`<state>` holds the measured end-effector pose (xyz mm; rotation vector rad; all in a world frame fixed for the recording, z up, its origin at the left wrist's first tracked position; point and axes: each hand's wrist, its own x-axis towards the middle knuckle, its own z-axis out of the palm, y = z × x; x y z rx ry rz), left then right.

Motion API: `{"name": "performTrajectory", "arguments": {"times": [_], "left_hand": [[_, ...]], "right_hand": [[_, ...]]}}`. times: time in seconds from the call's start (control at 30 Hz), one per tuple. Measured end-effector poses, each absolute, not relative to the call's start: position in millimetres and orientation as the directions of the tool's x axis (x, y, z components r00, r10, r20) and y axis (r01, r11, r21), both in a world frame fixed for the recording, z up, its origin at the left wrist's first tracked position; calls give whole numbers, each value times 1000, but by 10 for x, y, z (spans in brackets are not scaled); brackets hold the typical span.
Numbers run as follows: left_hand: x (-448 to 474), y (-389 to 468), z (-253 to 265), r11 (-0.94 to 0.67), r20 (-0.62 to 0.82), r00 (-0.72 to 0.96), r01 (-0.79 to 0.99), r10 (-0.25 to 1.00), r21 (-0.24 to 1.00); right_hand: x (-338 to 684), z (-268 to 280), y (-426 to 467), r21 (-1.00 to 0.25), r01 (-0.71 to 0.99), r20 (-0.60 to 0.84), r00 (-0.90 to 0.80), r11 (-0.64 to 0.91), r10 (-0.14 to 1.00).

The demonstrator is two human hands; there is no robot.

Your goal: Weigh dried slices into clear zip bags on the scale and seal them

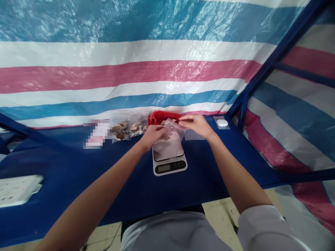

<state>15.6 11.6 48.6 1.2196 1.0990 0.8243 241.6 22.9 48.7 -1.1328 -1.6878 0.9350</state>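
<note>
A clear plastic zip bag is held over the white kitchen scale, covering most of its weighing plate. My left hand grips the bag's left edge near its mouth. On the other side, my right hand has its fingers closed at the upper right corner of the same bag. Just behind stands an open red plastic bag with tan and brown dried pieces inside. Whatever the scale's display reads is too dark to make out.
Two clear bags of dried brown pieces lie left of the red bag. Beside them is a blurred-out paper. A flat clear bag, a small bagged white object and a white power strip rest on the blue table.
</note>
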Motion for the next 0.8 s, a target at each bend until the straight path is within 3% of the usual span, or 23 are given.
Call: {"name": "performTrajectory", "arguments": {"times": [0.17,0.4,0.5,0.57,0.67,0.8], "left_hand": [[428,81,460,263,-230,266,-95,936,960],[827,117,429,271,-238,273,-89,932,958],[925,185,363,44,-82,268,144,960,989],[959,224,318,-171,71,278,353,958,920],[995,256,246,-432,304,311,550,900,715],[1087,237,157,-705,536,486,616,691,350]], "right_hand": [[2611,341,2,-986,163,45,-2,45,999],[2899,185,50,-996,85,37,33,34,999],[3030,121,184,-997,75,34,69,28,997],[3124,87,283,-997,71,7,77,1,997],[3269,61,429,-996,77,-30,82,-37,996],[3427,62,621,-991,114,-59,72,-67,996]]}}
